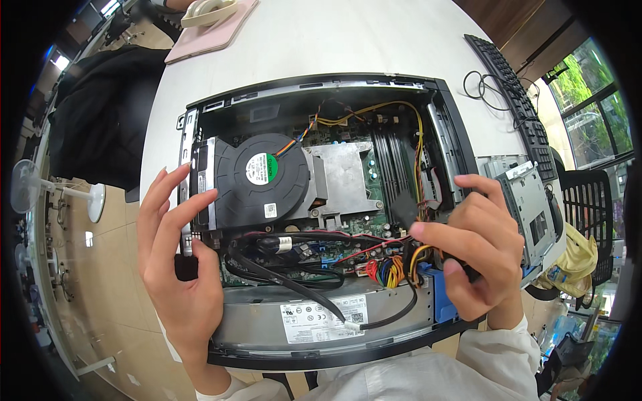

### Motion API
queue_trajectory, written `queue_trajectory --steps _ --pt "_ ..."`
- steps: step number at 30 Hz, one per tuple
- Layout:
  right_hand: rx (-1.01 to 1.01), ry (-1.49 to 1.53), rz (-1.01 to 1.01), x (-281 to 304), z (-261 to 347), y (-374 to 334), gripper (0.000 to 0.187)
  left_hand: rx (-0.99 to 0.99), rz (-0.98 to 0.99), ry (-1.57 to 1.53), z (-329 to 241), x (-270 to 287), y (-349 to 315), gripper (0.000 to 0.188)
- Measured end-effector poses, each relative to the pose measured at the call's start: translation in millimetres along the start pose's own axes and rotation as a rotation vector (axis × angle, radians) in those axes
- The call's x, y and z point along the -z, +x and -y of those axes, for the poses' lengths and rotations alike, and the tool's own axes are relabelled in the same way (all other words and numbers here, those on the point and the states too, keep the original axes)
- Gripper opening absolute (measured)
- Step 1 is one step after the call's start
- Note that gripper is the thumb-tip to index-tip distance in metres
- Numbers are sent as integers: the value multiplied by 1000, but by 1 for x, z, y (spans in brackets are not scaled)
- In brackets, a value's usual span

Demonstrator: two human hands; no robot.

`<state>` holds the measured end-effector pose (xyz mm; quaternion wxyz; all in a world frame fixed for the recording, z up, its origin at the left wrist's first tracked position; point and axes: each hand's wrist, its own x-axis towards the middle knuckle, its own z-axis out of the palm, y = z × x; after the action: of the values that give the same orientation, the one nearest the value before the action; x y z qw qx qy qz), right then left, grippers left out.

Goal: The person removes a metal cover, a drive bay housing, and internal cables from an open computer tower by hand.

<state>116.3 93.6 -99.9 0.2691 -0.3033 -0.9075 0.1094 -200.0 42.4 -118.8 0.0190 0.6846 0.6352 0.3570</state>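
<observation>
Head view: two bare hands over an open desktop computer case (314, 85) on a white table (361, 40).
The left hand (177, 267) is spread wide at the case's left edge, thumb and fingers apart, fingertips at the metal end of the round black blower fan (284, 190). The right hand (485, 250) is partly curled above the case's right side, index finger extended toward a dark, blurred piece (404, 210); whether it grips that piece cannot be told. A silver metal plate (344, 180) lies right of the fan. Nearer the person, a looped black cable (284, 273) crosses onto the silver power supply (247, 321), with bundled coloured wires (391, 273) and a blue part (445, 294) by the right hand. Beyond the case's right side are a metal drive unit (528, 224) and a black keyboard (515, 100).
</observation>
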Motion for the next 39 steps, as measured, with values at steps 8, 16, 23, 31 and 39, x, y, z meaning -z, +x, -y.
queue_trajectory --steps 8,16,23,31,39 --pt "51 91 190 0 1 4 38 12 17 33 -1 2 -1 54" --pt "-51 118 158 -7 -1 -3 39 -62 -29 45 2 0 0 51" --pt "-101 55 120 -9 3 5 36 -302 306 38 -17 17 4 38" --pt "-185 133 -19 -14 0 0 18 -286 298 -26 -10 11 -2 22" --pt "-151 44 -12 -18 8 5 19 -140 -117 -64 5 -1 -5 11"
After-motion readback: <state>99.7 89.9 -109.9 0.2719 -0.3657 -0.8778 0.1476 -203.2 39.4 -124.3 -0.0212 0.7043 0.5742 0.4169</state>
